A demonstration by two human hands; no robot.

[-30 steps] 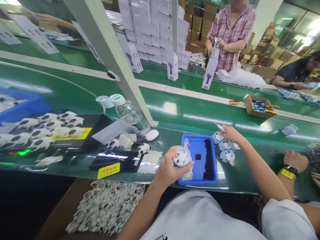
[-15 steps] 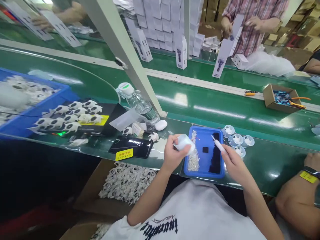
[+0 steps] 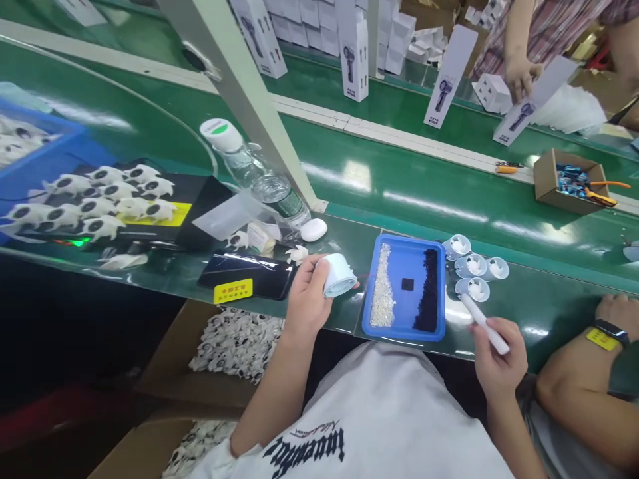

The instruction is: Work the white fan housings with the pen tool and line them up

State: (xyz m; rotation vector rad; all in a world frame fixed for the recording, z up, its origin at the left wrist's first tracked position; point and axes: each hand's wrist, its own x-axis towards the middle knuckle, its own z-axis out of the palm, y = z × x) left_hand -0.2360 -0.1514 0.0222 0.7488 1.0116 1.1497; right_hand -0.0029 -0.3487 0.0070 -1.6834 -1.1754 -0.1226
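My left hand (image 3: 307, 299) is closed around a pale blue fan housing (image 3: 340, 274), a short round shell with its open end tilted down to the right. A thin red wire seems to run from it toward the tray. In my right hand (image 3: 500, 359) is a slim white pen-like tool (image 3: 485, 324), its tip pointing up and left. Between my hands lies a blue tray (image 3: 402, 332) with small white pieces (image 3: 383, 293), small black pieces (image 3: 428, 293) and a black square (image 3: 407, 285). Just beyond the tool's tip stand several pale blue housings (image 3: 470, 266) with white fan blades inside.
Left on the bench are a black phone (image 3: 249, 276), a bottle (image 3: 279, 196), a white oval case (image 3: 313, 230), white fan blades (image 3: 107, 189) and a blue crate (image 3: 54, 153). A small carton (image 3: 569, 183) stands beyond. A co-worker's forearm (image 3: 574, 359) rests at right.
My left hand has moved left and turned the housing so its open end shows. My right hand has drawn the white tool from over the tray to the right, toward the standing housings.
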